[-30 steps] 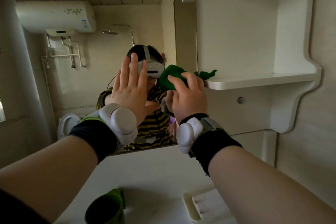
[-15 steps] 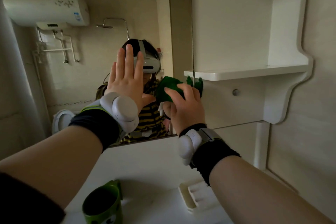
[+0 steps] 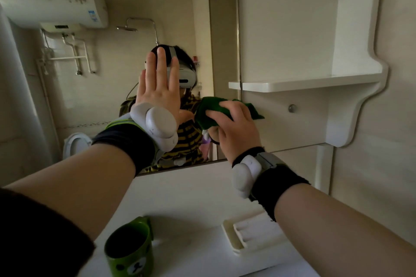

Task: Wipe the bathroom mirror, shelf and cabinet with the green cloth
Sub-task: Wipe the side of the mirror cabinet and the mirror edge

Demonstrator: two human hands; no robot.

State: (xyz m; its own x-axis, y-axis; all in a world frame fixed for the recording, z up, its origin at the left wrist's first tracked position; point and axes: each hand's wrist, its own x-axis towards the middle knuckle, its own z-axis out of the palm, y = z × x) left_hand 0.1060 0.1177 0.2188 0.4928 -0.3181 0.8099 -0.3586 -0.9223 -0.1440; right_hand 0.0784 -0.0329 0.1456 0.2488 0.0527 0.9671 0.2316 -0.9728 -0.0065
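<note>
The left hand (image 3: 157,94) is held up flat before the mirror (image 3: 108,87), fingers straight and close together. Just right of it, the right hand (image 3: 236,128) grips the bunched green cloth (image 3: 211,110) at the mirror's right edge, just under the white shelf (image 3: 304,83), the cloth's tail lying across the cabinet (image 3: 281,132) front, left of its round knob (image 3: 292,108). Below, a green cup (image 3: 128,252) and a soap dish (image 3: 243,231) sit on the counter (image 3: 180,198).

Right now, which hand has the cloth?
The right hand grips the green cloth at the right edge of the mirror; the left hand is flat with straight fingers and holds nothing.
</note>
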